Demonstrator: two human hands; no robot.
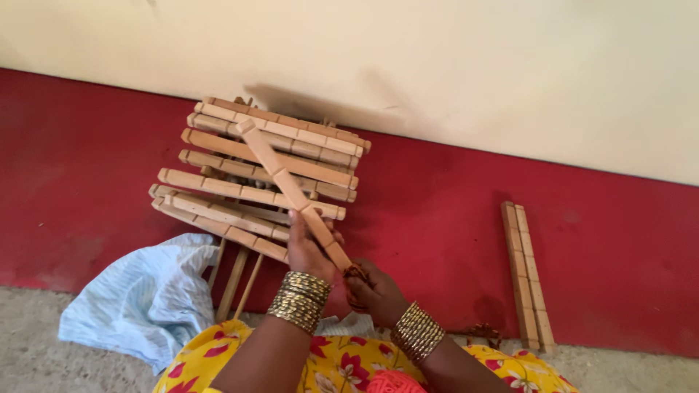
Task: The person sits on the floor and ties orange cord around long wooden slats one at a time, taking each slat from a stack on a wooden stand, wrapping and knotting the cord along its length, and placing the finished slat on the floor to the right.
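A crumpled pale blue cloth [142, 295] is seen on the floor. A long notched wooden slat [291, 191] is gripped by the closed left hand [309, 251] and slanted across a stacked frame of wooden slats [255, 175]. Reddish-brown thread [357, 275] is pinched by the right hand [378, 291]. Two reddish wooden bars [526, 273] are leaned against the red wall [437, 218].

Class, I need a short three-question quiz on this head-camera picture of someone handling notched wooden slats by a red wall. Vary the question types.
1. True or false: the left hand grips the long notched pale wooden slat.
2. Where do the two darker wooden slats stand? A) leaning against the red wall, right B) on the light blue crumpled cloth
3. Fill in: the right hand holds something dark reddish at the slat's ____ end.

Key: 1 true; 2 A; 3 lower.
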